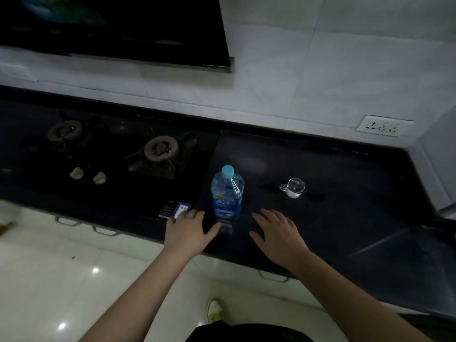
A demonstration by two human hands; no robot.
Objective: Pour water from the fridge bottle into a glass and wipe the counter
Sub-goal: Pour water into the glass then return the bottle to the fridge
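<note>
Dim kitchen, dark glossy worktop [333, 169] under a white tiled wall, and the water bottle [227, 193] stands upright at the middle of it, blue cap on, seemingly full almost to the shoulder. Left of the bottle sits the gas hob [111, 149]; to the bottle's right, well apart, waits the small clear glass [293, 188] with its handle turned toward the bottle. Both hands lie flat in front of the bottle, fingers spread and holding nothing: the left hand [188, 230] just left of its base, fingertips over a small card [182, 209], the right hand [277, 234] just right of it. That bottle looks heavy with water, thin-walled and squeezable, possibly damp from the fridge, so a firm wrap around the labelled mid-body should serve, the other hand twisting the cap. Handle the glass gently: light, fragile, easily tipped by a fast pour.
</note>
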